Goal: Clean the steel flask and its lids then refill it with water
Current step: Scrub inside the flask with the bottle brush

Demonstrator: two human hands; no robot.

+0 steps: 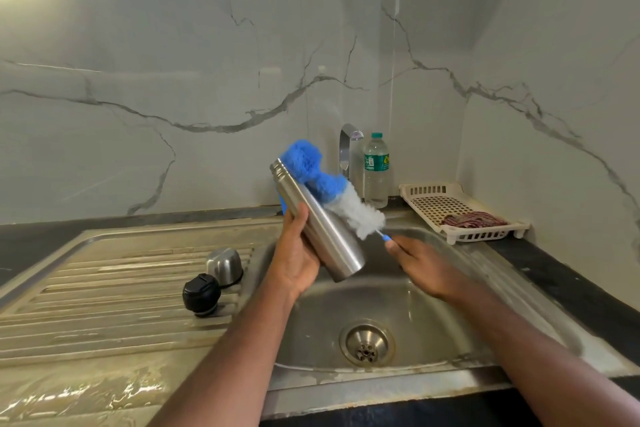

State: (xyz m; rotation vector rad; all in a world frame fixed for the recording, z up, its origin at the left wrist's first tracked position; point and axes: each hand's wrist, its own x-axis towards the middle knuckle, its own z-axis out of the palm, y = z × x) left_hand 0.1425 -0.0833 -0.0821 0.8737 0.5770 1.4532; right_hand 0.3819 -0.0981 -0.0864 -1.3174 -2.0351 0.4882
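Black inner lid and steel cap sit on the drainboard, left of the basin. Left hand grips the steel flask over the sink, long axis tilted, mouth pointing up-left, base down-right. Right hand, fingers curled, pinches the bottle brush handle; bristles lie against the flask's far side.

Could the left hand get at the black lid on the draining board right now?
Probably not yet. The left hand grips the steel flask over the sink, so it is busy. The path itself looks free: the black lid sits uncovered on the draining board, just left of that forearm.
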